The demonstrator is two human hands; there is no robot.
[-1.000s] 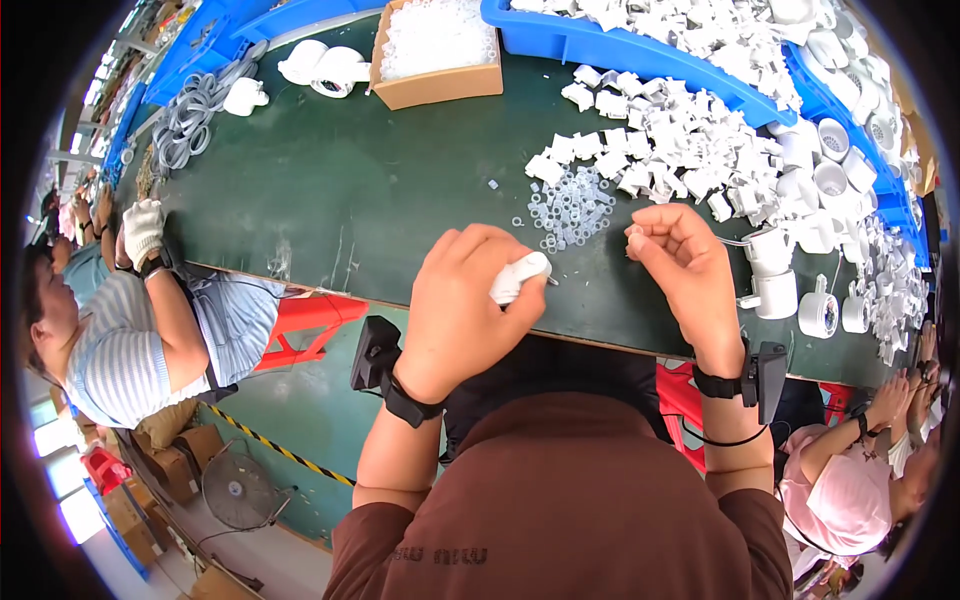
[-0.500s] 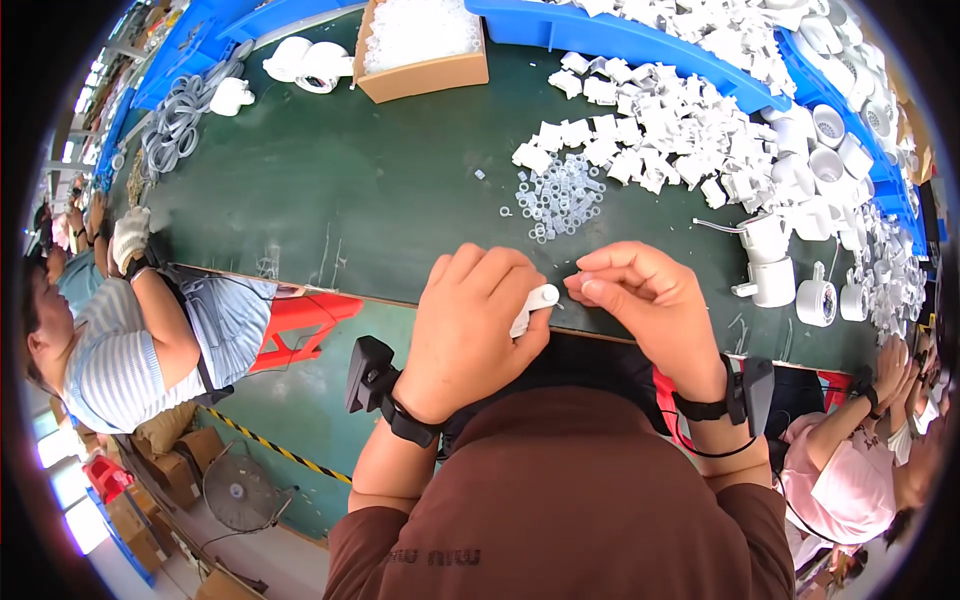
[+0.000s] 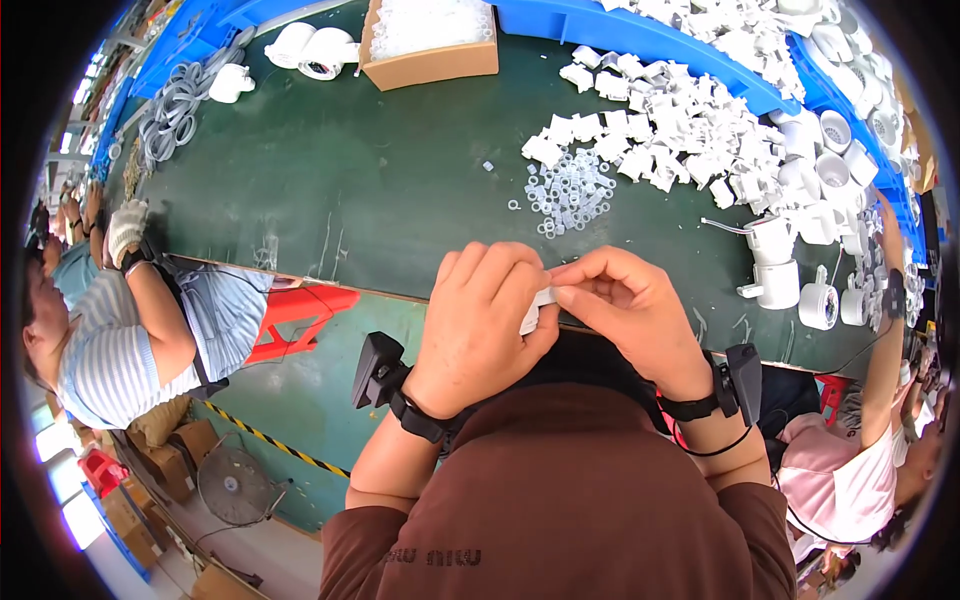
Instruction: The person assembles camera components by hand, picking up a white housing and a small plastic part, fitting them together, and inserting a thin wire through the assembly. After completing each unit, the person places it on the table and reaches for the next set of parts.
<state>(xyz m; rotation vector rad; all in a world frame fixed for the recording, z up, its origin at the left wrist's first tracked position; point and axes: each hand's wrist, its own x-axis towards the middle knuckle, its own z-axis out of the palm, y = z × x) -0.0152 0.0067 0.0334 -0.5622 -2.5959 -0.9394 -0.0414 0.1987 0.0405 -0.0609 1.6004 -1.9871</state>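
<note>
My left hand [image 3: 475, 335] is closed around a small white plastic part [image 3: 531, 318], held over the near edge of the table. Most of that part is hidden by my fingers. My right hand [image 3: 640, 315] pinches thumb and forefinger at the part's upper end, touching it; whatever sits between those fingertips is too small or covered to make out. Just beyond my hands lies a small heap of clear plastic rings [image 3: 570, 195]. Behind it spreads a larger pile of white plastic fittings [image 3: 670, 125].
White cylindrical housings [image 3: 773, 275] stand at the right. Blue bins [image 3: 640, 42] line the back, beside a cardboard box [image 3: 430, 68] of clear pieces. Grey rings [image 3: 170, 125] lie far left. A gloved co-worker [image 3: 130, 340] sits left; another person's arm [image 3: 885, 330] reaches in at right.
My right hand has moved left, bringing its pinched fingers onto the end of the white part. At the far right, a co-worker's arm has stretched forward toward the bins.
</note>
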